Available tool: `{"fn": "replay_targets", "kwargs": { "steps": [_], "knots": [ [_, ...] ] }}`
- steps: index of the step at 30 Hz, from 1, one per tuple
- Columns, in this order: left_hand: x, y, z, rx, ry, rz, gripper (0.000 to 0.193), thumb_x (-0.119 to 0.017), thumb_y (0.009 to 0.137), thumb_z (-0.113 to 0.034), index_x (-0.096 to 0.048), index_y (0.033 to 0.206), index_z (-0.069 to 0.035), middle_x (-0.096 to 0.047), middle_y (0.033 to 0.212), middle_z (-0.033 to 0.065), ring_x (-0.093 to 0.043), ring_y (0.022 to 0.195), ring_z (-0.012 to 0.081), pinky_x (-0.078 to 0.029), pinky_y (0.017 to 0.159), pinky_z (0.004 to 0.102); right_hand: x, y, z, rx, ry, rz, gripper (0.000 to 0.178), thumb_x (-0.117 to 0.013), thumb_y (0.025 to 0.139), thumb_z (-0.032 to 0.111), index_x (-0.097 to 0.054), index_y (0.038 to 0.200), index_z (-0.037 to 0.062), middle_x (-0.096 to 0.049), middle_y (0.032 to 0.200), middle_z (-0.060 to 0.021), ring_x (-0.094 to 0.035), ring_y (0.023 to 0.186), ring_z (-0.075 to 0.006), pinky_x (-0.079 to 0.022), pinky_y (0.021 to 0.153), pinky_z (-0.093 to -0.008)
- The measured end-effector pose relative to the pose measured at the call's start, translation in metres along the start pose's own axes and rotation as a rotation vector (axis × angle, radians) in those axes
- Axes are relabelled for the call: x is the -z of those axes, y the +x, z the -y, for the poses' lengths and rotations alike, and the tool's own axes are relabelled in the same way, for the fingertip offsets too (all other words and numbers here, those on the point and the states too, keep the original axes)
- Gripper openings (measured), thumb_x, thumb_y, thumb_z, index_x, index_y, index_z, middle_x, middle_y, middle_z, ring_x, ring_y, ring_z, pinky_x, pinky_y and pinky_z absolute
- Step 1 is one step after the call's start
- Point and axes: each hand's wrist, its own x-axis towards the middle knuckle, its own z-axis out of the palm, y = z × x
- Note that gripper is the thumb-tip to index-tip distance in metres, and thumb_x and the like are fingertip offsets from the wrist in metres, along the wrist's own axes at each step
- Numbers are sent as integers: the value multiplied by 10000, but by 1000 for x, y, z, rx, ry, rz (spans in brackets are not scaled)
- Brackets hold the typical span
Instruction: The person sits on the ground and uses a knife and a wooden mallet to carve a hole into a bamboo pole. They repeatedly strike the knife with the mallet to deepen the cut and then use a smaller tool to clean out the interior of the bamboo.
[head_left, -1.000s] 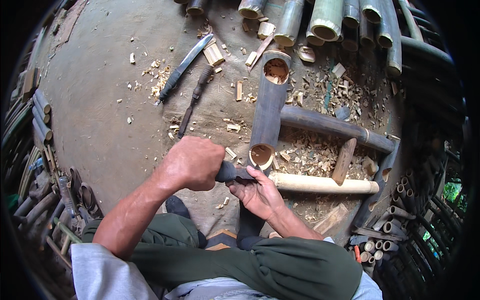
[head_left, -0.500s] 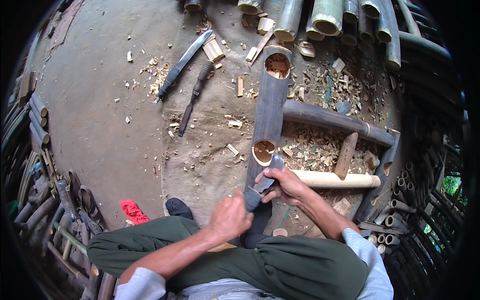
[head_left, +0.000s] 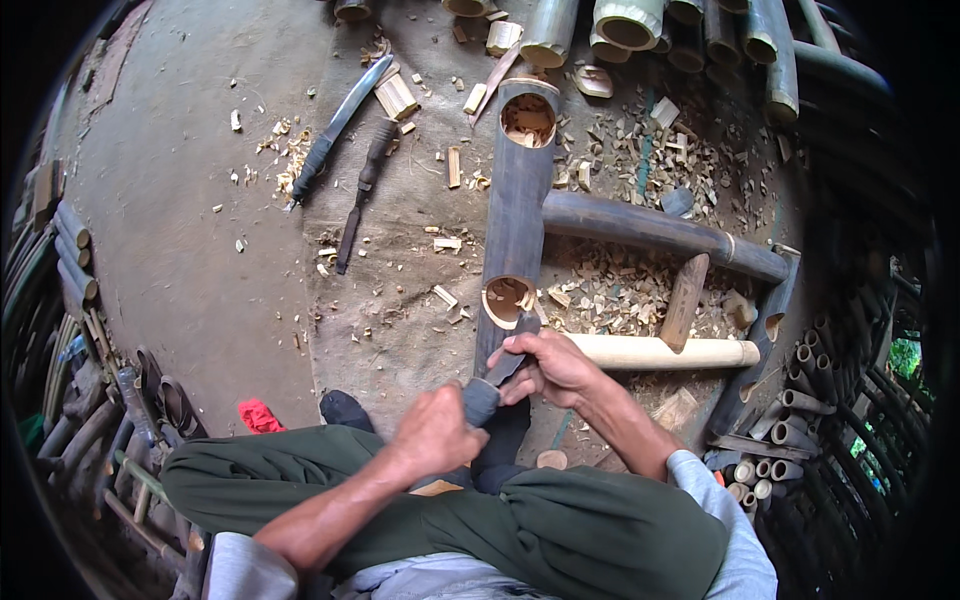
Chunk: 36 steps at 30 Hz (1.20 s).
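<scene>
My left hand (head_left: pixel 435 430) is closed around the wrapped dark handle of a knife (head_left: pixel 481 402). Further up the same tool, the fingers of my right hand (head_left: pixel 555 365) grip its broad dark blade. The blade points away from me, its tip by the near rim of a round hole in a dark bamboo pole (head_left: pixel 513 225). Whether the edge touches the rim is hard to make out. A second hole opens at the pole's far end. A dark crosspiece (head_left: pixel 650 230) and a pale peeled one (head_left: pixel 650 353) run from the pole to the right.
A long knife (head_left: pixel 345 125) and a chisel (head_left: pixel 366 195) lie on the ground at left. A wooden peg (head_left: pixel 686 303) stands against the pale crosspiece. Wood chips (head_left: pixel 640 290) litter the ground. Cut bamboo poles (head_left: pixel 628 25) are stacked at the back; a red cloth (head_left: pixel 260 416) lies at left.
The whole view has shifted a little, so things appear further left and up. The knife blade has turned from shiny to dark, with both hands still holding it.
</scene>
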Motion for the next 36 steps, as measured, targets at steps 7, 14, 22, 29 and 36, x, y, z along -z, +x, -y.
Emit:
{"fn": "replay_targets", "kwargs": {
  "steps": [7,14,22,29,36],
  "knots": [
    [-97,25,7,-147,-578,-175,617,-877,800,-253,-612,1243,85,-746,1055,269,-746,999,375,-574,912,468,-4,-9,8,77,-518,-261,331,-498,1015,193,-711,987,-59,-781,829,-161,-652,494,-180,-555,438,-294],
    [-42,16,80,4,-772,-276,397,-967,731,-135,-773,1040,23,-762,931,35,-672,793,114,-560,762,318,-54,29,2,79,-268,-139,309,-528,1067,199,-677,1098,-70,-788,997,-216,-766,665,-257,-658,553,-351],
    [96,-18,-33,-122,478,-514,311,-879,661,-159,-749,880,19,-746,785,232,-767,734,360,-605,694,468,-47,26,2,322,497,284,319,-470,1107,293,-644,1204,44,-714,1172,-142,-719,983,-272,-625,798,-461],
    [38,-5,40,-168,139,-567,334,-869,692,-159,-746,969,-17,-742,815,190,-749,770,313,-578,720,446,-55,22,-12,344,212,20,279,-496,1108,266,-665,1151,48,-761,1078,-134,-723,781,-194,-608,612,-345],
    [94,-9,-18,8,219,-431,302,-905,620,-158,-769,798,46,-736,722,233,-767,700,314,-595,685,455,-52,25,2,341,421,181,275,-536,1094,217,-640,1169,-26,-732,1093,-176,-737,860,-260,-644,714,-447]
  ]
}}
